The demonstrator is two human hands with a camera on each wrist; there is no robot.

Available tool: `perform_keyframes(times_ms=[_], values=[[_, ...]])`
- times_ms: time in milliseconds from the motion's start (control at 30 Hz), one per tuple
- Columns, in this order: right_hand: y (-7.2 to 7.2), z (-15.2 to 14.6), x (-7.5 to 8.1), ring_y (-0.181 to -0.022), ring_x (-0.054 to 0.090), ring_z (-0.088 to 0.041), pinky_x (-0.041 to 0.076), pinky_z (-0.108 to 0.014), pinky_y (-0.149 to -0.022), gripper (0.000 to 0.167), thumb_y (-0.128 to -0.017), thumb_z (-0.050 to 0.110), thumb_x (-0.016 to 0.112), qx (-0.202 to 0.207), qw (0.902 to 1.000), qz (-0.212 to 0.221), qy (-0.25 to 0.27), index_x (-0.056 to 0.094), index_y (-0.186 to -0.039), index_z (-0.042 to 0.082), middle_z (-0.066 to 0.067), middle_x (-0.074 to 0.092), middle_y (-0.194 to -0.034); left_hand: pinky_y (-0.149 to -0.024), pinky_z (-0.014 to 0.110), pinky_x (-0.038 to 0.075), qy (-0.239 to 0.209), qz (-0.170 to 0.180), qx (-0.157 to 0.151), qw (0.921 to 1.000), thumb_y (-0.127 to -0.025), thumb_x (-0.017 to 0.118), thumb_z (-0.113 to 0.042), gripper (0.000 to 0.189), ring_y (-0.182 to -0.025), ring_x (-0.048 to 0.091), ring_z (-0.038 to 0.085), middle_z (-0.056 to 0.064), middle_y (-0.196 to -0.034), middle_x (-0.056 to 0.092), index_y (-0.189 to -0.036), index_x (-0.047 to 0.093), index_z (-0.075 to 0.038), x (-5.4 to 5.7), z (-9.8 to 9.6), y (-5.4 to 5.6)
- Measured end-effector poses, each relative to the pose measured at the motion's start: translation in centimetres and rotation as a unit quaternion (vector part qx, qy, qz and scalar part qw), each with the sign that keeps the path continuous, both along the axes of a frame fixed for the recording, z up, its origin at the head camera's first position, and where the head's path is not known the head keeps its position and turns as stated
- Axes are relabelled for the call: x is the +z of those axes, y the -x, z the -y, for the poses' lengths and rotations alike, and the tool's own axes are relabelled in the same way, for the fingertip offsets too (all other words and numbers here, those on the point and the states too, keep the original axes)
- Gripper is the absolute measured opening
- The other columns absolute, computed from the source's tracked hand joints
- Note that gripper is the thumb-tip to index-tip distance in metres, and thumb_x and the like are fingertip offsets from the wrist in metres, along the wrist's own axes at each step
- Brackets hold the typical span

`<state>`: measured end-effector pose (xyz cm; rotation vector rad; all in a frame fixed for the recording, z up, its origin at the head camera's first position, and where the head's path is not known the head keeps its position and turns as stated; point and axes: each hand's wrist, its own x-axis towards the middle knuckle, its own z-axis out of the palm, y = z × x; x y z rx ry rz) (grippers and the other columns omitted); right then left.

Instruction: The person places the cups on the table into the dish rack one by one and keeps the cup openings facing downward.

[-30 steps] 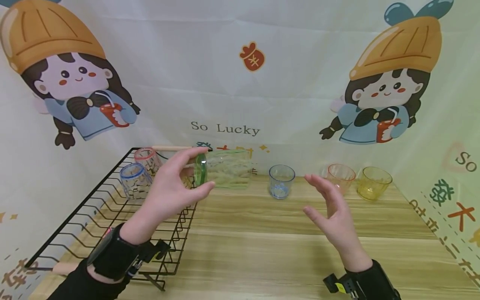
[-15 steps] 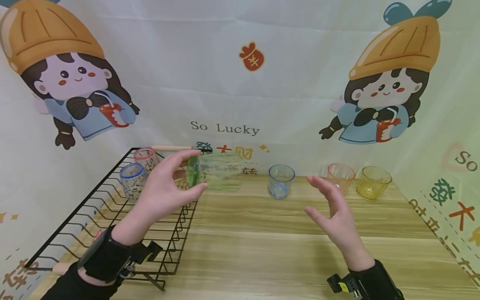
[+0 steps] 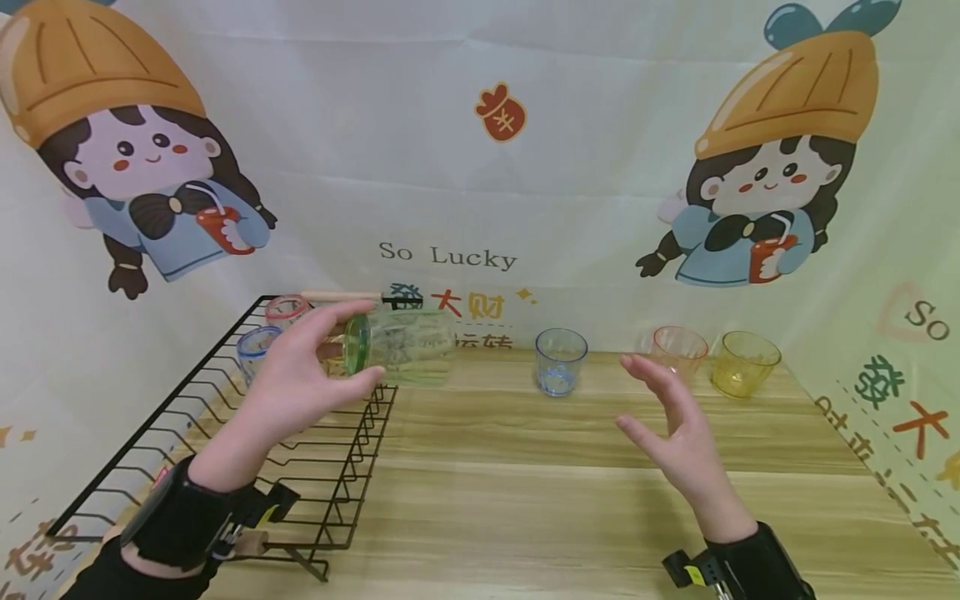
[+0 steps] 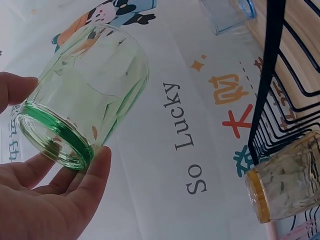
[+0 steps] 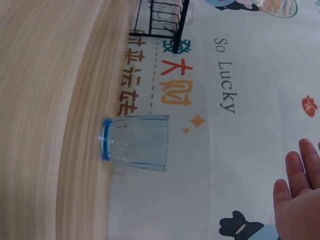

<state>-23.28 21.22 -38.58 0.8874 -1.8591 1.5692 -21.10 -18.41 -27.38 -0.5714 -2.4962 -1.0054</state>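
My left hand [image 3: 300, 371] grips a clear green glass [image 3: 408, 346] near its thick base, in the air beside the black wire rack [image 3: 352, 483]. The glass lies on its side, its mouth toward the right. In the left wrist view, fingers and thumb pinch the green glass [image 4: 95, 85] around its base. My right hand [image 3: 686, 442] hovers over the table with fingers apart, holding nothing. Nearest to it are a blue glass [image 3: 561, 362] and a pink glass [image 3: 678, 350], both upright on the table.
A yellow glass [image 3: 745, 365] stands at the table's far right. On the rack, a red-rimmed glass [image 3: 287, 308] and a blue-rimmed glass [image 3: 257, 350] sit upside down. A yellow-based glass [image 4: 285, 177] is also there. A printed cloth [image 3: 420, 167] hangs behind.
My left hand has moved left with the green glass, further over the rack. My right hand has drifted slightly right and down.
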Motion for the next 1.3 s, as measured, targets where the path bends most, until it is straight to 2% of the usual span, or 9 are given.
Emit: perform_keyframes(times_ms=[233, 500, 767, 900, 1100, 1300], values=[[-0.1, -0.3, -0.3, -0.131, 0.045, -0.016, 0.029, -0.021, -0.112, 0.065, -0.077, -0.022, 0.065, -0.024, 0.9995, 0.014, -0.016, 0.045, -0.138, -0.012, -0.015, 0.054, -0.139, -0.098, 0.051, 0.050, 0.010, 0.023, 0.008, 0.9997, -0.084, 0.079, -0.014, 0.069, -0.119, 0.055, 0.038, 0.016, -0.142, 0.049, -0.145, 0.047, -0.008, -0.3, 1.0, 0.0], [-0.1, -0.7, -0.7, -0.132, 0.045, -0.013, 0.027, -0.020, -0.113, 0.065, -0.078, -0.020, 0.067, -0.042, 0.9984, 0.025, -0.027, 0.048, -0.139, -0.007, -0.015, 0.054, -0.140, -0.096, 0.054, 0.050, 0.034, 0.023, 0.021, 0.9990, -0.083, 0.080, -0.016, 0.069, -0.118, 0.055, 0.039, 0.018, -0.140, 0.051, -0.144, 0.048, -0.006, -0.6, 2.3, 0.3], [-0.2, -1.5, -1.0, -0.132, 0.043, -0.008, 0.026, -0.018, -0.112, 0.064, -0.080, -0.016, 0.069, -0.066, 0.9954, 0.054, -0.043, 0.049, -0.140, -0.003, -0.005, 0.055, -0.141, -0.087, 0.054, 0.055, 0.037, 0.035, 0.031, 0.9982, -0.083, 0.080, -0.017, 0.070, -0.106, 0.061, 0.044, 0.023, -0.131, 0.053, -0.143, 0.048, -0.002, -0.7, 4.2, 0.1], [-0.3, -2.0, -1.1, -0.133, 0.041, -0.006, 0.025, -0.018, -0.112, 0.063, -0.081, -0.014, 0.070, -0.081, 0.9932, 0.061, -0.056, 0.049, -0.140, -0.002, -0.001, 0.055, -0.140, -0.086, 0.056, 0.054, 0.042, 0.047, 0.047, 0.9969, -0.084, 0.079, -0.018, 0.069, -0.110, 0.059, 0.047, 0.024, -0.138, 0.049, -0.143, 0.048, -0.004, -0.6, 5.2, -0.2], [-0.2, -2.5, -1.3, -0.137, 0.037, -0.006, 0.024, -0.017, -0.113, 0.064, -0.080, -0.015, 0.070, -0.089, 0.9927, 0.055, -0.061, 0.050, -0.139, -0.003, 0.002, 0.056, -0.140, -0.087, 0.060, 0.051, 0.056, 0.067, 0.067, 0.9940, -0.086, 0.078, -0.029, 0.072, -0.114, 0.056, 0.048, 0.024, -0.144, 0.046, -0.147, 0.046, -0.009, -0.6, 6.5, -0.5], [-0.1, -2.9, -1.6, -0.136, 0.037, -0.003, 0.024, -0.018, -0.112, 0.066, -0.082, -0.012, 0.071, -0.100, 0.9897, 0.072, -0.072, 0.048, -0.142, 0.000, 0.001, 0.055, -0.141, -0.080, 0.053, 0.055, 0.061, 0.083, 0.076, 0.9917, -0.087, 0.077, -0.028, 0.074, -0.110, 0.058, 0.049, 0.027, -0.140, 0.046, -0.148, 0.043, -0.004, -0.7, 7.7, -0.7]])
